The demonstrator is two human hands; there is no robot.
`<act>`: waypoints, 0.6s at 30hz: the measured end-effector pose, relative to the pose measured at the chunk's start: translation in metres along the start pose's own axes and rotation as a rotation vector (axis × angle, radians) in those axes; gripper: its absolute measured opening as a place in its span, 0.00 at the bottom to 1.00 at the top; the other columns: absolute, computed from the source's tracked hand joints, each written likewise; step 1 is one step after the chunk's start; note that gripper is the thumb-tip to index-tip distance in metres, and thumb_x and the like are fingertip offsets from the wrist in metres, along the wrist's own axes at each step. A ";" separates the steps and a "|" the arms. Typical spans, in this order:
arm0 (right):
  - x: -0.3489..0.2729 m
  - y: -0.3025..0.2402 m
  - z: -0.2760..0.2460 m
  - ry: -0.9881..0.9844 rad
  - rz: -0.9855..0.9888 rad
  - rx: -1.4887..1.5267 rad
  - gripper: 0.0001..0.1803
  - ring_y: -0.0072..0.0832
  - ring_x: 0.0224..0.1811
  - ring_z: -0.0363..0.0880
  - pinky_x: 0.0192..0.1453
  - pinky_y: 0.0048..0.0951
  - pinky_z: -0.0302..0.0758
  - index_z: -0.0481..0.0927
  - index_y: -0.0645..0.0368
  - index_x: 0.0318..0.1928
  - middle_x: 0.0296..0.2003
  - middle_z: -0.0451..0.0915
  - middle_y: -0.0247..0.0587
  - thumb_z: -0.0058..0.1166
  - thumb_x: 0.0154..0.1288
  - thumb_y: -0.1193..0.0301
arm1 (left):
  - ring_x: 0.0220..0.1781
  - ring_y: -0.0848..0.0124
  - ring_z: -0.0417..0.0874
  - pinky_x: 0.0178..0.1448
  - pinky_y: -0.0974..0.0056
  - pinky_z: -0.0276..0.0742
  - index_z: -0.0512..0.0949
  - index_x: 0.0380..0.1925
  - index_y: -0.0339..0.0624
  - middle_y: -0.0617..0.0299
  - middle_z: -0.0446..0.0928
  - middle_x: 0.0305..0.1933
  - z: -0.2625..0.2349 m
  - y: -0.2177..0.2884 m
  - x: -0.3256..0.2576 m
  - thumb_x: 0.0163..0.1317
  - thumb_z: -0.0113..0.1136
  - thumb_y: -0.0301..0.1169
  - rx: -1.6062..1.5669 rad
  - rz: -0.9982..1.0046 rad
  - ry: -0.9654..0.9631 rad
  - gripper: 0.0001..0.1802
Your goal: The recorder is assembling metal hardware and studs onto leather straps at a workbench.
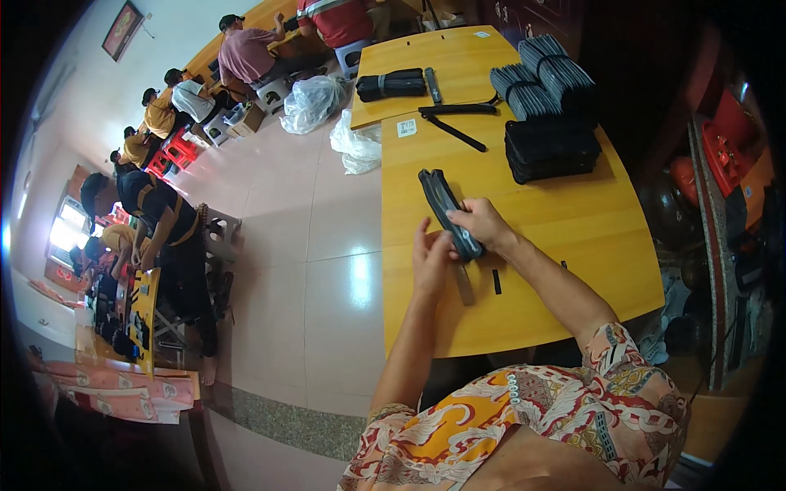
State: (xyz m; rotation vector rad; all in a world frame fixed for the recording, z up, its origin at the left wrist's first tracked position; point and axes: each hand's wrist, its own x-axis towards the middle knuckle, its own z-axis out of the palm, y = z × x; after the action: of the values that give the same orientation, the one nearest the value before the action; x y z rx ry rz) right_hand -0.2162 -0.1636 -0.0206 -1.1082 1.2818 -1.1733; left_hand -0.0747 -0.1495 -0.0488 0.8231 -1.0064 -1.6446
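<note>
A long, narrow black piece, like a folded fabric pouch point(440, 194), lies slantwise between my hands over the yellow table point(524, 311). My right hand point(485, 224) is closed on its right side, thumb on top. At its lower end, my left hand point(434, 258) pinches it with bent fingers. A thin greyish strip point(465, 285) sticks out below that end; I cannot tell whether it is joined to the piece. Just right of the strip, a short black strip point(497, 281) rests on the tabletop.
Banded stacks of grey-black pieces point(544, 78) and a black stack point(553, 151) stand at the far right. Farther left are a black bundle point(391, 84) and loose black straps point(454, 131). Plastic bags point(356, 146) lie beside the table. Other people work along the left wall.
</note>
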 end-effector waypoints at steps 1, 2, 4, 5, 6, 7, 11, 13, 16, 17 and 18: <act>-0.018 -0.017 0.003 -0.045 0.003 0.120 0.12 0.21 0.20 0.74 0.21 0.22 0.71 0.75 0.67 0.30 0.23 0.77 0.38 0.53 0.60 0.68 | 0.28 0.71 0.74 0.31 0.66 0.71 0.48 0.62 0.38 0.57 0.71 0.36 0.008 0.015 -0.001 0.62 0.48 0.29 -0.216 -0.077 0.032 0.31; -0.032 -0.027 0.010 -0.097 0.001 0.239 0.11 0.21 0.20 0.74 0.22 0.22 0.71 0.75 0.67 0.31 0.24 0.77 0.39 0.53 0.60 0.69 | 0.29 0.70 0.75 0.33 0.66 0.71 0.57 0.56 0.38 0.58 0.72 0.36 0.000 0.012 0.003 0.64 0.49 0.33 -0.331 -0.101 0.023 0.23; -0.028 -0.019 0.021 -0.141 -0.120 0.032 0.11 0.21 0.23 0.72 0.27 0.23 0.70 0.74 0.67 0.30 0.23 0.76 0.37 0.52 0.60 0.69 | 0.27 0.77 0.73 0.27 0.72 0.69 0.67 0.48 0.39 0.65 0.72 0.32 0.000 0.010 0.004 0.64 0.50 0.32 -0.324 -0.131 0.074 0.15; -0.031 -0.014 0.020 -0.102 -0.178 -0.119 0.11 0.21 0.24 0.71 0.27 0.24 0.70 0.74 0.67 0.29 0.22 0.75 0.37 0.52 0.60 0.69 | 0.28 0.77 0.73 0.29 0.72 0.69 0.72 0.38 0.40 0.65 0.72 0.30 0.011 0.012 0.002 0.64 0.50 0.32 -0.334 -0.067 0.135 0.08; -0.034 -0.009 0.019 -0.064 -0.234 -0.270 0.11 0.21 0.24 0.71 0.28 0.25 0.69 0.73 0.67 0.28 0.22 0.75 0.37 0.52 0.60 0.69 | 0.28 0.77 0.73 0.29 0.72 0.69 0.72 0.38 0.40 0.65 0.72 0.30 0.014 0.013 0.001 0.64 0.50 0.32 -0.343 -0.072 0.130 0.08; -0.036 -0.011 0.020 -0.050 -0.256 -0.276 0.12 0.20 0.22 0.69 0.24 0.25 0.67 0.71 0.66 0.26 0.19 0.73 0.36 0.51 0.61 0.68 | 0.29 0.77 0.73 0.31 0.72 0.70 0.72 0.36 0.40 0.65 0.72 0.28 0.013 0.017 0.001 0.64 0.50 0.32 -0.260 -0.026 0.105 0.07; -0.047 -0.018 0.003 0.131 -0.165 -0.127 0.12 0.18 0.18 0.67 0.20 0.25 0.65 0.70 0.62 0.25 0.16 0.70 0.32 0.48 0.62 0.68 | 0.26 0.76 0.70 0.30 0.72 0.66 0.70 0.29 0.40 0.64 0.71 0.24 -0.003 0.022 0.002 0.62 0.51 0.30 -0.099 0.067 0.231 0.06; -0.057 -0.019 -0.024 0.244 -0.192 -0.111 0.11 0.17 0.18 0.67 0.20 0.24 0.65 0.70 0.60 0.24 0.16 0.70 0.31 0.48 0.62 0.69 | 0.24 0.77 0.68 0.28 0.72 0.64 0.68 0.26 0.42 0.66 0.69 0.22 -0.011 0.030 0.003 0.62 0.51 0.29 -0.060 0.152 0.334 0.07; -0.092 -0.020 -0.061 0.314 -0.210 -0.160 0.11 0.17 0.17 0.67 0.19 0.24 0.64 0.70 0.61 0.24 0.16 0.70 0.32 0.49 0.61 0.70 | 0.24 0.77 0.71 0.28 0.70 0.67 0.68 0.27 0.38 0.64 0.71 0.22 -0.019 0.038 0.004 0.60 0.54 0.30 0.346 0.205 0.406 0.08; -0.103 -0.011 -0.073 0.335 -0.163 -0.254 0.11 0.19 0.18 0.68 0.21 0.25 0.64 0.70 0.62 0.25 0.17 0.71 0.34 0.51 0.60 0.69 | 0.24 0.77 0.71 0.28 0.70 0.67 0.68 0.27 0.38 0.64 0.71 0.22 -0.018 0.040 0.007 0.60 0.54 0.30 0.346 0.206 0.392 0.08; -0.112 -0.003 -0.079 0.357 -0.115 -0.347 0.11 0.21 0.19 0.68 0.22 0.26 0.65 0.70 0.63 0.25 0.17 0.71 0.35 0.52 0.59 0.69 | 0.23 0.73 0.72 0.28 0.68 0.68 0.70 0.28 0.36 0.62 0.72 0.22 -0.016 0.042 0.011 0.57 0.57 0.32 0.557 0.247 0.380 0.10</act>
State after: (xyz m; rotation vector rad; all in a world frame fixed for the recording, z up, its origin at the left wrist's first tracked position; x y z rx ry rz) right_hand -0.2900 -0.0490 -0.0068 -1.2719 1.7668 -1.3073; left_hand -0.0470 -0.1698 -0.0183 1.2641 -1.2463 -0.9524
